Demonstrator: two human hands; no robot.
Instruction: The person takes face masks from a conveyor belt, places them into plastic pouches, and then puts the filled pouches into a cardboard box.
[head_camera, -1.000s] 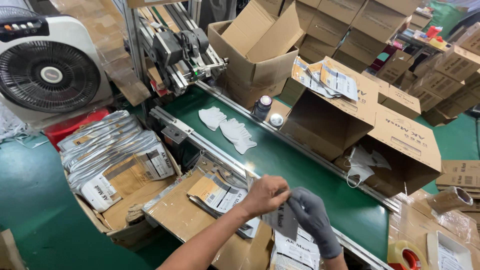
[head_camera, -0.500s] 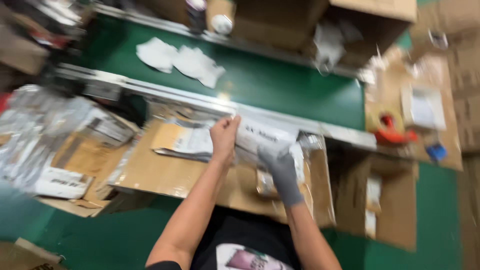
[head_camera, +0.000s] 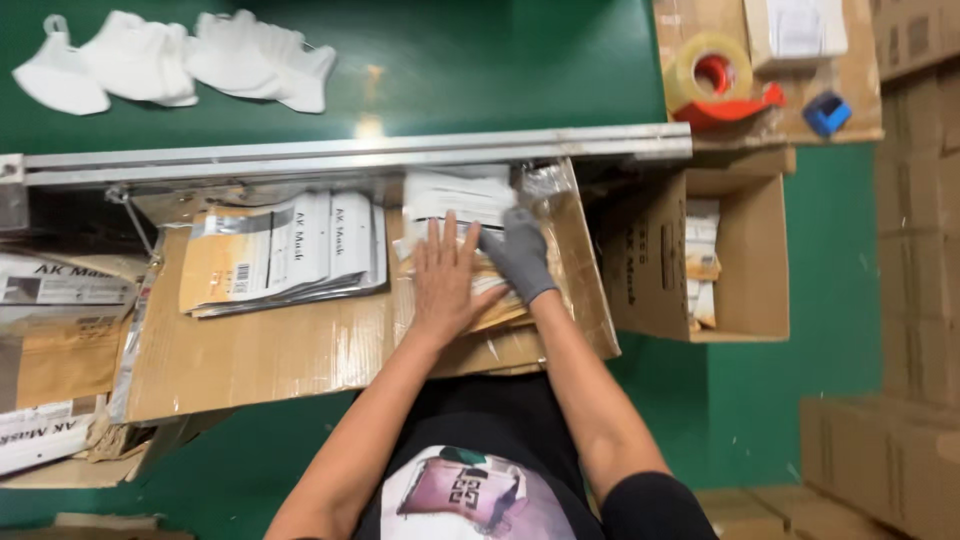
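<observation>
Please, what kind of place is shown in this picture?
Probably a packing station in a small factory or warehouse. White face masks lie on a green conveyor belt, flat pouches are stacked on cardboard, and a tape dispenser sits near stacked cartons.

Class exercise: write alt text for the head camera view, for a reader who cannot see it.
Seen from above, a bare left hand and a grey-gloved right hand press flat on a stack of packets lying on a cardboard sheet. White masks lie on the green belt beyond.
</observation>
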